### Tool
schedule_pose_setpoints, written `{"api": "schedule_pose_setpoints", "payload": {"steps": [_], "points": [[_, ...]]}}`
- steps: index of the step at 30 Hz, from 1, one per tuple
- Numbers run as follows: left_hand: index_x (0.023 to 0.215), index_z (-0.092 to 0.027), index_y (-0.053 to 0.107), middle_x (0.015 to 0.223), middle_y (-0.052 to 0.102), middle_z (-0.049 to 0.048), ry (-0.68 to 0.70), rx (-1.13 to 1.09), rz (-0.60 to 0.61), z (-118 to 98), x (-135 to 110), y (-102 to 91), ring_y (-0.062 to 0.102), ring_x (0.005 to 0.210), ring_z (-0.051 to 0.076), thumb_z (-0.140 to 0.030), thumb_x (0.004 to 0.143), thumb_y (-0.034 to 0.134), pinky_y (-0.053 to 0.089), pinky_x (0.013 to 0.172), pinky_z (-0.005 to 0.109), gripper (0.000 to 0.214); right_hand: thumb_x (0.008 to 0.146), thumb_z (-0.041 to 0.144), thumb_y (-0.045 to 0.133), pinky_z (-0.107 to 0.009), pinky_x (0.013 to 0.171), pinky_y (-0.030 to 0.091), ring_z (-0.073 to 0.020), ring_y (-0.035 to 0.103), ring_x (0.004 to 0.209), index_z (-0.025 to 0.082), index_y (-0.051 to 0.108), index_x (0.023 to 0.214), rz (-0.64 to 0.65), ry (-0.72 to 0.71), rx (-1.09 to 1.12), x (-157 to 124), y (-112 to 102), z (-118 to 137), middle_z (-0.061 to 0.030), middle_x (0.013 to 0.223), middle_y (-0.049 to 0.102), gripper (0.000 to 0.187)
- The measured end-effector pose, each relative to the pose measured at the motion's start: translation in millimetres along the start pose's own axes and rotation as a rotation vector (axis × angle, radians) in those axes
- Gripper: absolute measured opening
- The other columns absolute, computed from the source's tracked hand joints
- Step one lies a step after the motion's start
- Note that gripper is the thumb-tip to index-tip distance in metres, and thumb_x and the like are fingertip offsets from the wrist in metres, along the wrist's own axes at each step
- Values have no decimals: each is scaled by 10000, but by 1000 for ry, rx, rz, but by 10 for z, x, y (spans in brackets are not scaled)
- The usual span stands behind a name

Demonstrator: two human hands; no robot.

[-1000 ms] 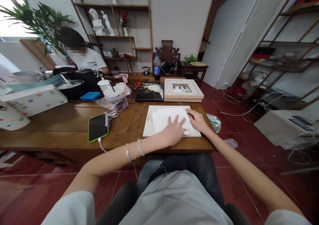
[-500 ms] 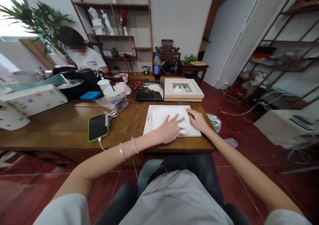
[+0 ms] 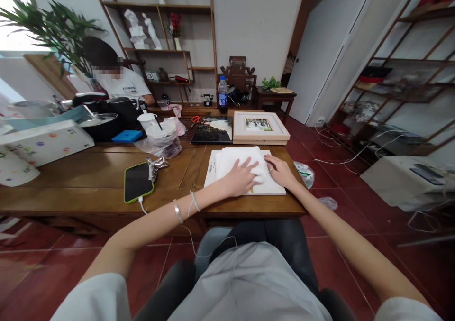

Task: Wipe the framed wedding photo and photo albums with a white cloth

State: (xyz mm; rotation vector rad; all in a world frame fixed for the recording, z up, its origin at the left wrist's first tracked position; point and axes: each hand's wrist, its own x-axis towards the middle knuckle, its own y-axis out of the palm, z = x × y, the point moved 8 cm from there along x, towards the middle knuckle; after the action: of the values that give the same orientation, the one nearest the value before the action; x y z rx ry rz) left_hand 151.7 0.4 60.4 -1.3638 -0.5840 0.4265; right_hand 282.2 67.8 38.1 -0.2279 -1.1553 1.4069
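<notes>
Fingers, left hand point(image 3: 237, 179): spread over the folded white fluffy cloth point(image 3: 228, 159)
Fingers, right hand point(image 3: 283, 173): slightly parted, resting at the right side of the flat white rectangular board point(image 3: 273, 187)
Cloth: on the board
Board: on the brown wooden table point(image 3: 106, 186)
Beyond: pale wooden picture frame point(image 3: 261, 125)

- Your left-hand grip point(image 3: 242, 176) lies with fingers spread on the white cloth point(image 3: 232, 159), on top of the white board point(image 3: 274, 186).
- Your right-hand grip point(image 3: 281, 171) rests at the board's right edge, fingers extended.
- Left of the board, a green-edged phone point(image 3: 138, 182) lies on the worktop point(image 3: 88, 169), plugged into a white cable point(image 3: 141, 203).
- Beyond the board sit a framed photo point(image 3: 261, 127) and a dark picture panel point(image 3: 210, 132).
</notes>
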Motion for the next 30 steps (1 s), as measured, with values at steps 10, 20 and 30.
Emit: {"api": "schedule_pose_setpoints", "payload": {"steps": [10,20,30], "points": [[1026,-209,652,1472,273,57,157,-6,13,-560,-650,-163,181,1362,302,-305,897,410,234,1049,506,291,751,99,472,-421,1051,343,-224,508,1178,201,643,1082,-9,16,36,-5,-12,20,-65,1190,614,386],[1164,-184,546,1452,307,89,-55,-204,29,493,120,99,124,1377,261,-399,952,258,204,1056,496,417,787,116,437,-385,1048,351,-222,507,1181,150,628,1104,17,-13,-24,-7,7,20,-102,1215,593,372],[1176,-215,557,1474,265,66,-63,-136,-16,340,-106,78,142,1374,258,-310,953,293,226,1057,479,358,768,110,452,-398,1049,351,-232,512,1173,160,639,1098,3,-2,2,-5,2,22,-94,1207,600,382]]}}
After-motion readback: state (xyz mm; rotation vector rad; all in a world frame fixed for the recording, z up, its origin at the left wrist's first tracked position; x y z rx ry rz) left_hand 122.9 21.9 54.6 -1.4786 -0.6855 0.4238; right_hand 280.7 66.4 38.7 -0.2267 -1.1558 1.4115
